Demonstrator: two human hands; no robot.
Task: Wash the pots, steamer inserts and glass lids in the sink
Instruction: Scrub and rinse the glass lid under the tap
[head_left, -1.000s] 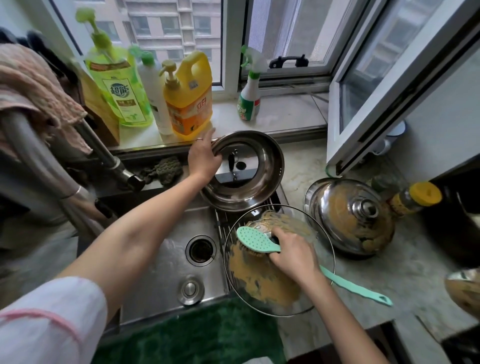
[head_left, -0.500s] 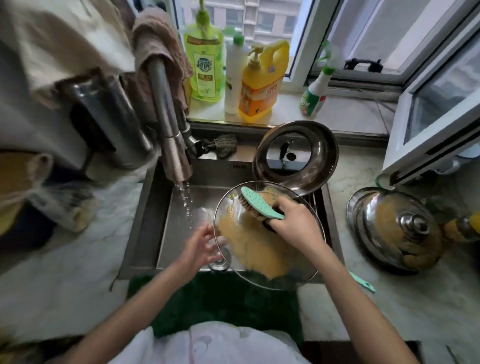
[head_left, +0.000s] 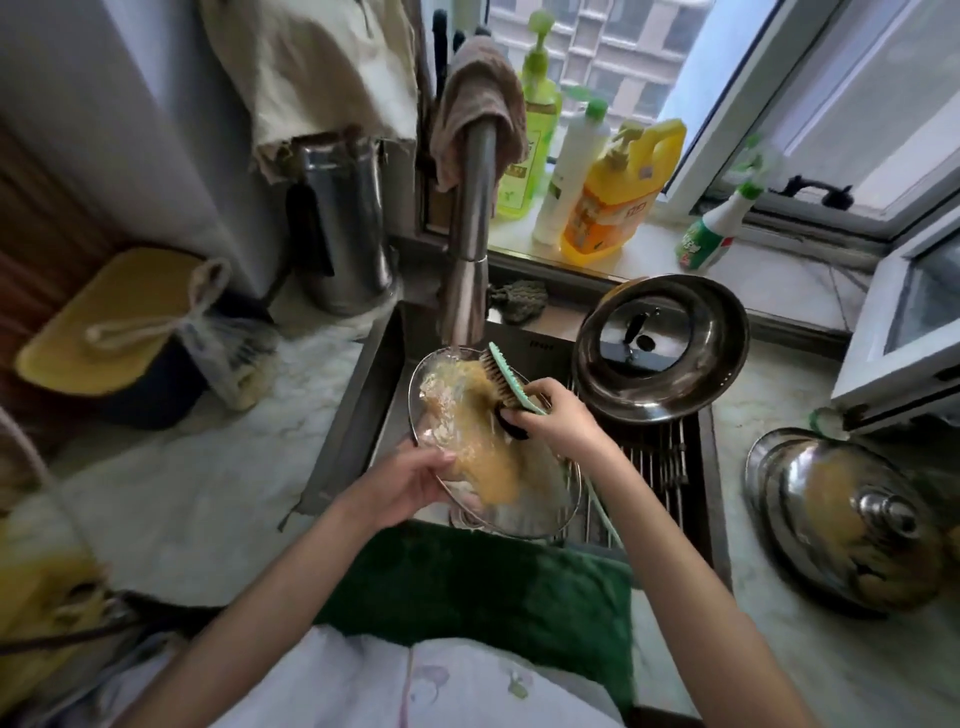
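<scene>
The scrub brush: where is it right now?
In the head view, the scrub brush is over the sink, gripped by the right hand, bristles on the dirty glass lid below the faucet.

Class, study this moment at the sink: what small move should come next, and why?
Probably drag the brush down across the glass lid: yellow residue still coats it, the faucet runs onto its top edge, the left hand steadies it and the right hand grips the brush.

Faucet (head_left: 470, 234) and steel bowl (head_left: 662, 348) crowd the sink (head_left: 358, 410).

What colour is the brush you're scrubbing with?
The brush has a mint green back and handle with dark bristles, seen in the head view.
</scene>
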